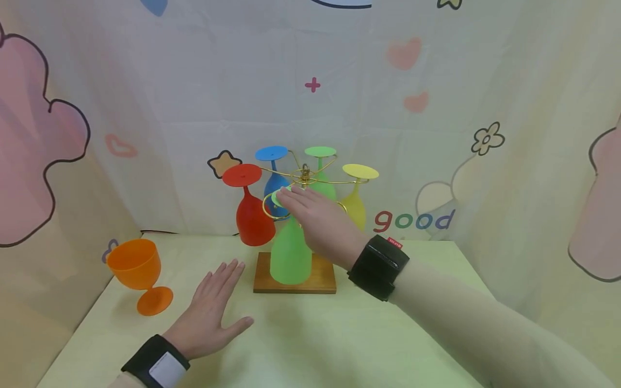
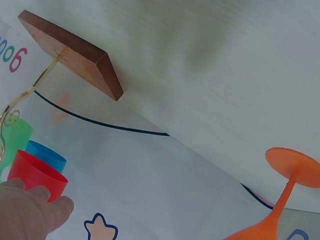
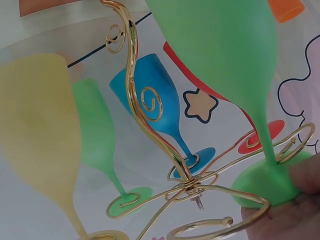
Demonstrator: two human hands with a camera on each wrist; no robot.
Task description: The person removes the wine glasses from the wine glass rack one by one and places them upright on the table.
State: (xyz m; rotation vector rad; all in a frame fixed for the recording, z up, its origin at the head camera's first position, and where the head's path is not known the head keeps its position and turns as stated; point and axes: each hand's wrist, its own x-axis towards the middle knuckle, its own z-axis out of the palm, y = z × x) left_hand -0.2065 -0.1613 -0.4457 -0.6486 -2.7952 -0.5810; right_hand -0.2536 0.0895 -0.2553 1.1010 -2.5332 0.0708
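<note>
- A pale curtain (image 1: 271,70) printed with hearts, stars and the word "good" hangs behind the rack.
- A light table (image 1: 378,345) lies beneath the rack.
- The rack (image 1: 305,178), gold wire on a wooden base (image 1: 324,275), has arms that spread like spokes from its top.
- Glasses hang upside down around the rack: a red glass (image 1: 254,218) on its left, a blue glass (image 1: 275,186) back left, a rear green glass (image 1: 324,188) back right, a yellow glass (image 1: 356,207) on its right.
- The front green glass (image 1: 291,258), the one being handled, is upside down at the rack's front, its foot by a wire loop.
- An orange glass (image 1: 136,264) stands upright, well left of the rack.
- The right hand (image 1: 325,223) reaches to the rack's front and pinches that green foot, fingers nearly straight above, thumb (image 3: 306,175) below.
- The left hand (image 1: 208,318) is in front of the rack, toward its left, fingers straight, thumb spread wide, holding nothing.
- A bare loop (image 3: 227,221) shows at the rack's front right.
- The step appears to be hanging the front green glass; whether its stem is fully seated, I cannot tell. The next move probably calls for settling the stem in its loop before letting go.
</note>
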